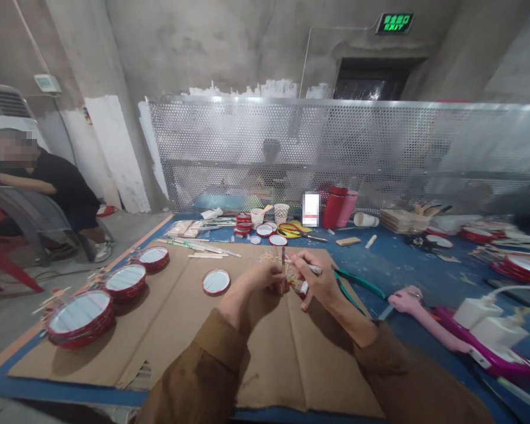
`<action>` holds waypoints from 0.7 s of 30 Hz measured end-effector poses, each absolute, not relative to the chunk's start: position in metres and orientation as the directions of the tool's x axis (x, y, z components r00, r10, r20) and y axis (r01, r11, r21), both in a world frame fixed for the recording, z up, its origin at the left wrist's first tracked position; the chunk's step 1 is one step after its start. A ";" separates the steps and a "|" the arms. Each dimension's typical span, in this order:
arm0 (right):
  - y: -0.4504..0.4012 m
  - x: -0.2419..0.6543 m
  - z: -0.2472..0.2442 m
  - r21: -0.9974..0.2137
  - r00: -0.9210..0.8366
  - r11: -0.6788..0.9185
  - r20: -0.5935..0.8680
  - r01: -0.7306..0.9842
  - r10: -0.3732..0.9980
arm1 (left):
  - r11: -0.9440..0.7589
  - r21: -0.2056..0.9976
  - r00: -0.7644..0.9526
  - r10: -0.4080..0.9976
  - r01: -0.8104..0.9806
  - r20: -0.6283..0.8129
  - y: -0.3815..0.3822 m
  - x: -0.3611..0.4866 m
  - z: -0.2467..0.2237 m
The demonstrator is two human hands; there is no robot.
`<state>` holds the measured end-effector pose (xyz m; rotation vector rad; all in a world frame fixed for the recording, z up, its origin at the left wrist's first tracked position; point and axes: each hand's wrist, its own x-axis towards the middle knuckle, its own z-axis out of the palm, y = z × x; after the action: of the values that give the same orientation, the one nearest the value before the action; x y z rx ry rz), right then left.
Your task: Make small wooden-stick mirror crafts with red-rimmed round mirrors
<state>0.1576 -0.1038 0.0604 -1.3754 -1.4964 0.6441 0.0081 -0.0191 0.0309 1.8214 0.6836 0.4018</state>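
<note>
1 thin brown strip (283,265) upright in left hand (271,277), seemingly wooden

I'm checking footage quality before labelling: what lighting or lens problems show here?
Head view: soft shadows on the cardboard under the forearms; pale glare on the perforated panel; fine detail blurred between left hand and right hand; wide-angle stretching towards the edges; pixelated blocks over a seated person's head.
</note>
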 end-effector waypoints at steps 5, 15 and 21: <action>-0.104 0.158 0.059 -0.859 0.099 0.205 0.282 0.470 0.954 | -0.264 0.940 0.792 0.610 0.216 -0.010 -0.017 0.004 0.026; -0.101 0.158 0.060 -0.804 0.083 0.287 0.382 0.521 0.920 | -0.222 0.945 0.782 0.621 0.241 -0.054 -0.013 0.008 0.025; -0.103 0.157 0.059 -0.811 0.065 0.244 0.327 0.531 0.943 | -0.203 0.964 0.798 0.602 0.170 -0.014 -0.018 0.003 0.028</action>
<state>0.1568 -0.1027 0.0595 -1.4102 -1.5924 0.5595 0.0028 -0.0180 0.0281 1.7617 0.6003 0.4380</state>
